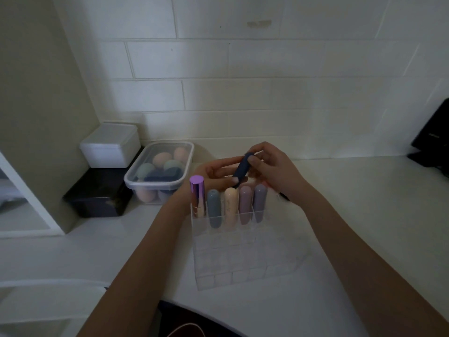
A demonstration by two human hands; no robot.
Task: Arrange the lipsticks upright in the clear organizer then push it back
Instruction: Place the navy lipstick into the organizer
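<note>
Fingers point(255, 161) of the right hand point(274, 169) pinch the upper end of a dark blue lipstick point(241, 169) while the left hand point(213, 176) grips its lower end — it hangs tilted just above the clear organizer point(243, 254). Five lipsticks point(229, 205) stand upright in the organizer's back row. Behind-left of the organizer sits a lidded sponge container point(158, 171) — beyond it, a white box point(110, 145).
</note>
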